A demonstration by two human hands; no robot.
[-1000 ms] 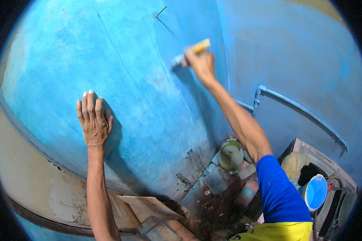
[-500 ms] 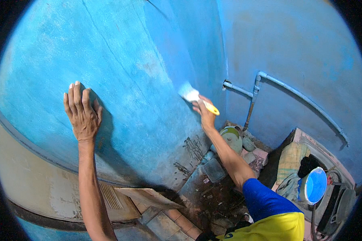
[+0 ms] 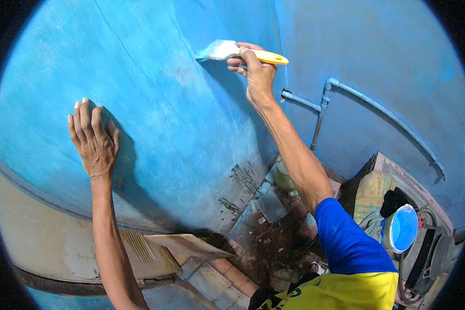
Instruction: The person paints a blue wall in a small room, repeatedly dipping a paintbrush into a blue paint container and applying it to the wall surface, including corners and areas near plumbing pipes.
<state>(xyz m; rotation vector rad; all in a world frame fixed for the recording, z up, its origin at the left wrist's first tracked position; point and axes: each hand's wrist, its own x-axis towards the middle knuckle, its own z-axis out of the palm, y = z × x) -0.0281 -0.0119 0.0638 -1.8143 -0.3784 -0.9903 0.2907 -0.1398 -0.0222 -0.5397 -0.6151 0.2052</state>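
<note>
Wall (image 3: 150, 119): bright blue on the left, with a darker band (image 3: 212, 20) on the right; brushing this surface seems the step in hand, along the line where the two shades meet.
Side wall (image 3: 398, 57): duller blue, meeting the first at a corner, with a pipe (image 3: 326, 94) running along it.
Bucket (image 3: 390, 233): low on the right, blue inside, well apart from both hands; how full, I cannot tell.
Left hand (image 3: 93, 140): palm side to the wall, seemingly as a brace; fingers extended and lying close together, thumb a little apart, gripping nothing.
Right hand (image 3: 256, 71): higher than the left, its fingers and thumb closed around the brush (image 3: 225, 50); how hard they squeeze cannot be told.
Brush: roughly level, yellow handle (image 3: 275, 58) pointing right, white middle toward the wall.
Bristles (image 3: 206, 52): light blue, tips apparently touching the wall at the shade line; another stroke would probably call for steady pressure and a loose wrist.
</note>
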